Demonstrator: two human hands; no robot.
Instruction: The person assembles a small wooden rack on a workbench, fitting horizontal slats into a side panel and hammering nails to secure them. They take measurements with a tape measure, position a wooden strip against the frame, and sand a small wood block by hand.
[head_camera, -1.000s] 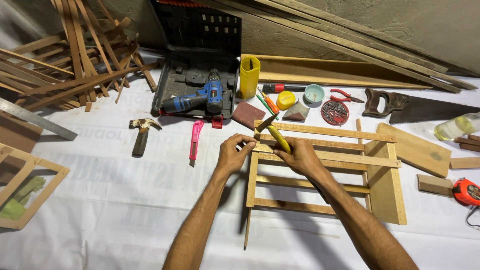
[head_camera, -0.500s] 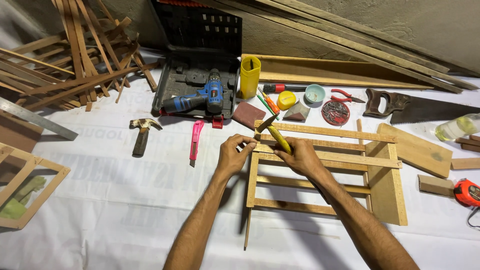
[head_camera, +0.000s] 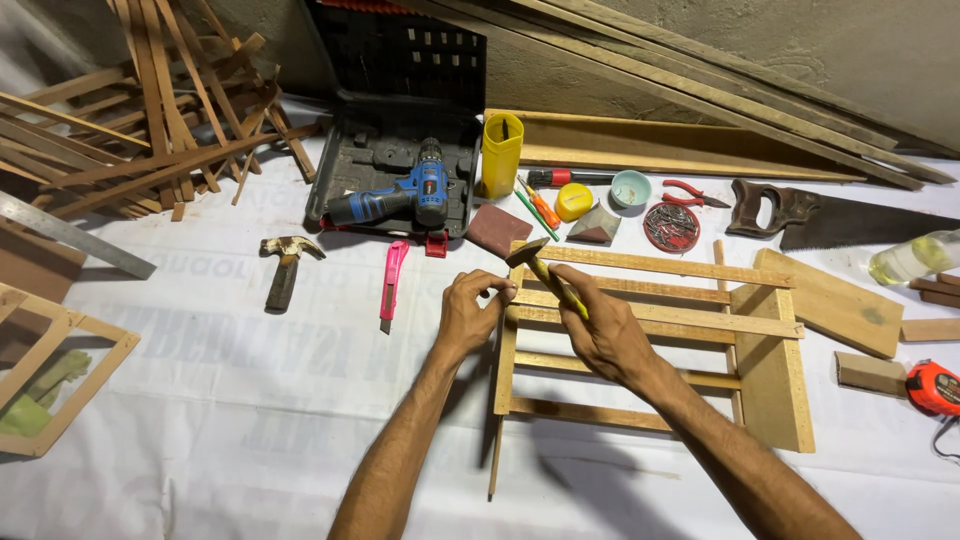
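My right hand (head_camera: 605, 335) grips a small hammer (head_camera: 545, 272) by its yellow handle; its dark head is raised just above the top left corner of a slatted wooden rack (head_camera: 760, 375) that lies flat on the white sheet. My left hand (head_camera: 472, 312) is pinched at that same corner, fingertips together against the rack's left upright; whatever they pinch is too small to see.
Behind the rack lie a blue cordless drill (head_camera: 395, 198) in an open black case, a yellow cup (head_camera: 501, 152), a pink utility knife (head_camera: 392, 282), a claw hammer (head_camera: 285, 265), a tin of nails (head_camera: 670, 226) and a handsaw (head_camera: 830, 215). Loose wood strips (head_camera: 150, 120) are piled far left. An orange tape measure (head_camera: 935, 388) sits right.
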